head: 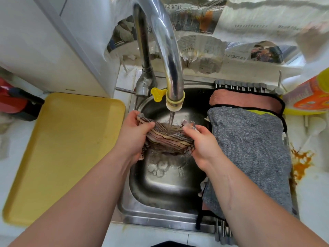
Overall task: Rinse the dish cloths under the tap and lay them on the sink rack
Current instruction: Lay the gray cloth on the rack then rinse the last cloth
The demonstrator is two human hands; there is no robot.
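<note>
A striped dish cloth [168, 139] hangs stretched between both hands over the steel sink [160, 186]. Water runs from the chrome tap [173, 97] onto its middle. My left hand [132, 138] grips the cloth's left end, thumb on top. My right hand [203, 145] grips its right end. On the sink rack [240, 86] at the right lie a grey cloth [249, 148] and, behind it, a reddish-brown cloth [243, 101] with black edging.
A yellow tray [62, 154] lies on the counter left of the sink. A yellow and orange bottle [309, 97] stands at the right edge. Newspaper [201, 54] covers the wall behind the tap. An orange stain [300, 163] marks the right counter.
</note>
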